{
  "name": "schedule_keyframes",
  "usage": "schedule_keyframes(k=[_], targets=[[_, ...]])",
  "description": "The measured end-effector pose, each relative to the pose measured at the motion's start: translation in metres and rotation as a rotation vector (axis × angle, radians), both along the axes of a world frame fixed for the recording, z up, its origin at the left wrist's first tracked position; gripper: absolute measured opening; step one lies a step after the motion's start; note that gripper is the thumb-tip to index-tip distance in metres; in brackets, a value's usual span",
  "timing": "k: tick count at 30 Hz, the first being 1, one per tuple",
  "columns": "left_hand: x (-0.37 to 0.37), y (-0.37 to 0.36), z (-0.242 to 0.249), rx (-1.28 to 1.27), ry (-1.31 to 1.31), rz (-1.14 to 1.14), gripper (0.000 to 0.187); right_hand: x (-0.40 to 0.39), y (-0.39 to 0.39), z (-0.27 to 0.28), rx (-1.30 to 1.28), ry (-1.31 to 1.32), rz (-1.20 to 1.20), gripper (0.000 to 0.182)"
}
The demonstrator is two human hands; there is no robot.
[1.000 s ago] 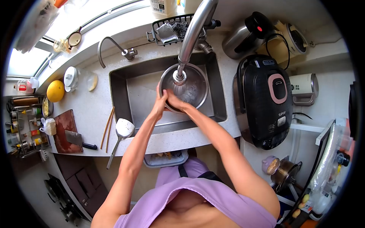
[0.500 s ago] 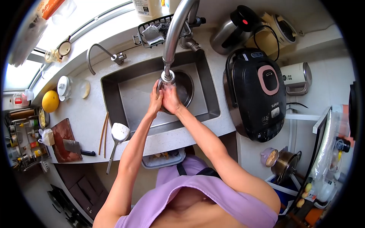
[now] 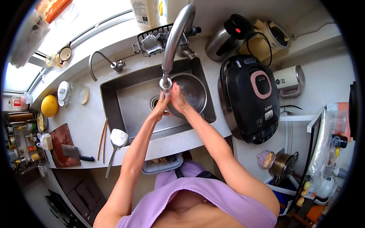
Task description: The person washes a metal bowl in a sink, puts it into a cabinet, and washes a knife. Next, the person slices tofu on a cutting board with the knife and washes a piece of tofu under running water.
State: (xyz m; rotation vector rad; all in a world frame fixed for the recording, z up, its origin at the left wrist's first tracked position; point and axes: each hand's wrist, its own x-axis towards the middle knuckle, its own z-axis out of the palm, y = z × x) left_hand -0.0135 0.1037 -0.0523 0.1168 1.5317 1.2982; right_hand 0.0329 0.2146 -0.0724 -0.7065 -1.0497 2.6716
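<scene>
Both hands are together under the spout of the large curved faucet (image 3: 166,81), over the sink (image 3: 131,98). My left hand (image 3: 161,105) is beside the left rim of a round metal pot (image 3: 194,93), fingers stretched out and nothing seen in it. My right hand (image 3: 177,99) is over the pot's left part, fingers extended up near the spout and slightly blurred, the palm turned toward the left hand. The pot sits in the right half of the sink. Left of it, the round drain (image 3: 154,102) shows partly behind my left hand.
A black rice cooker (image 3: 251,98) stands right of the sink, a steel kettle (image 3: 224,40) behind it. On the left counter are a spatula (image 3: 119,138), chopsticks (image 3: 102,140), a cleaver (image 3: 71,151) on a cutting board (image 3: 61,138), and a yellow round fruit (image 3: 49,105). A small tap (image 3: 118,66) stands behind the sink.
The pot has shifted right in the sink, uncovering the drain. My hands, close together under the spout before, are now slightly apart. The view has shifted a little.
</scene>
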Motion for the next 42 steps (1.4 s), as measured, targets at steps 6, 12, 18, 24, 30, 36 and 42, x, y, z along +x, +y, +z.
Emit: schedule_keyframes(k=[6,12,18,24,30,36,42], targets=[[-0.015,-0.015,0.006,0.01,0.022,0.088,0.059,0.013,0.006,-0.041,0.659,-0.159,0.458,0.049],[-0.006,-0.016,0.027,-0.06,0.169,0.006,0.06,-0.023,-0.01,-0.04,0.776,-0.249,0.089,0.035],[-0.014,-0.051,0.038,-0.119,0.893,-0.025,0.071,0.036,0.037,-0.02,1.444,-0.502,0.972,0.032],[-0.002,-0.078,0.063,-0.346,1.242,0.014,0.086,-0.017,0.105,0.027,1.312,-0.327,-0.202,0.081],[-0.01,-0.119,0.077,-0.411,1.609,-0.153,0.083,-0.061,0.118,0.058,1.381,-0.404,-0.039,0.1],[-0.02,-0.15,0.082,-0.265,2.104,-0.323,0.086,0.013,0.073,-0.01,1.321,-0.579,0.256,0.062],[-0.016,-0.172,0.084,-0.009,2.091,-0.264,0.074,0.041,-0.031,-0.003,-0.173,-0.47,0.299,0.032]])
